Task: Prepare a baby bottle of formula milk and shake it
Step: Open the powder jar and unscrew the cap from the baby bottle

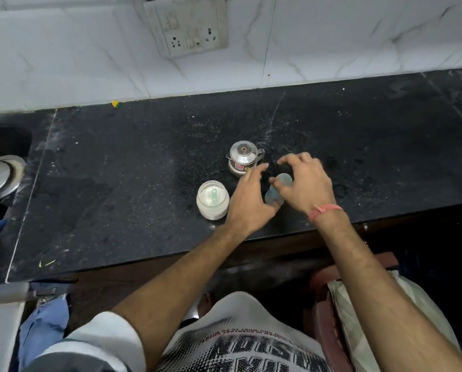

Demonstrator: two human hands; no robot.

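A bluish translucent baby bottle point(272, 195) stands between my hands on the black counter point(133, 167), blurred and partly hidden. My left hand point(248, 202) curls its fingers around the bottle's lower body, thumb stretched toward the kettle. My right hand point(303, 183), with a red thread on its wrist, grips the bottle's top point(285, 179) with its fingertips. To the left of my left hand stands an open glass jar of white powder point(212, 201) with a green scoop point(213, 196) lying in it. A small lidded steel kettle point(244, 160) sits just behind my left hand.
A sink with a steel vessel point(2, 175) lies at the far left. A switchboard point(189, 28) is mounted on the white tiled wall. Below the counter's front edge at right are a maroon stool point(323, 296) and a striped bag point(358, 304). Blue cloth point(45, 328) hangs at lower left.
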